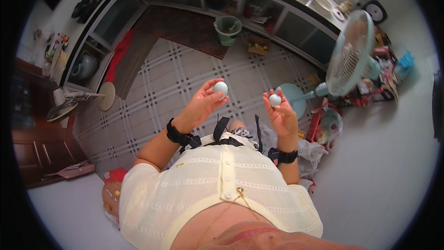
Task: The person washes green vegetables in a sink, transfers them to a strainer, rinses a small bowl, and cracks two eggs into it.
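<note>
My left hand point(205, 102) grips a pale bluish-white egg point(220, 90) between thumb and fingers, its long side upright in the picture. A second pale egg point(275, 100) sits in the fingertips of my right hand point(281, 114), with the palm turned up towards the camera. Both hands are raised in front of my body above the tiled floor, well apart from each other. A black band point(176, 132) wraps my left wrist, and another black band point(287, 156) is on the right one.
A standing fan point(350, 53) with a round base point(293, 99) is at the right. Ahead on the floor are a green bucket point(228, 36) and a cardboard box point(257, 50) of small yellowish items. Plastic bags point(310, 156) lie at right. Cabinets point(298, 34) line the far side.
</note>
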A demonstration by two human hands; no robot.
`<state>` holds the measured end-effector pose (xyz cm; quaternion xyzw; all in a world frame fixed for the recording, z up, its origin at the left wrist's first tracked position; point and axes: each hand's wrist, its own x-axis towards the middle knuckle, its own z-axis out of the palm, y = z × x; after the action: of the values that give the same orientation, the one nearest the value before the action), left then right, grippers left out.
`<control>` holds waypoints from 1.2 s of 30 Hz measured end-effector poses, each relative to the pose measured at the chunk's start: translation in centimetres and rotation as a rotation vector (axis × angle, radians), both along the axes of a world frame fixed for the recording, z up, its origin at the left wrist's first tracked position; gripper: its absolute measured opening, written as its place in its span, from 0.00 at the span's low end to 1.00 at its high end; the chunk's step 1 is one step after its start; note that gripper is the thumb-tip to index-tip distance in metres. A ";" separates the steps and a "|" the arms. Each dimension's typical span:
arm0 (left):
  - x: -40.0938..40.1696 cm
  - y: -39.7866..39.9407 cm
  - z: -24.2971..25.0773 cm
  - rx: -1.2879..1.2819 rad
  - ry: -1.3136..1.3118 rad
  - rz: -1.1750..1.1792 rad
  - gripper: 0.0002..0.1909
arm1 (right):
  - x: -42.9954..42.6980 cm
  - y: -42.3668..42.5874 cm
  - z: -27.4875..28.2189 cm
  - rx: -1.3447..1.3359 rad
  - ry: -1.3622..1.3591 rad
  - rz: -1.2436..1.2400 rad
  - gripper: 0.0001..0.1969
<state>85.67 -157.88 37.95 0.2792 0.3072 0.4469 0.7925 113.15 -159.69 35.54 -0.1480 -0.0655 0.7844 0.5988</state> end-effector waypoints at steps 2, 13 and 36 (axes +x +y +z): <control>-1.6 4.6 0.7 0.039 -0.048 0.137 0.21 | -1.7 6.0 0.9 0.018 -0.046 0.010 0.22; -11.7 28.7 2.2 -0.004 -0.224 0.386 0.19 | -13.4 37.5 1.1 0.306 -0.475 0.373 0.20; -46.1 78.2 2.4 0.070 -0.155 0.431 0.19 | -54.8 86.0 5.5 0.535 -0.861 0.228 0.19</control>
<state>39.61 -79.66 40.40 0.1991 0.2825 0.6363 0.6896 58.35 -73.72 41.02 -0.2910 -0.5197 0.6685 0.4452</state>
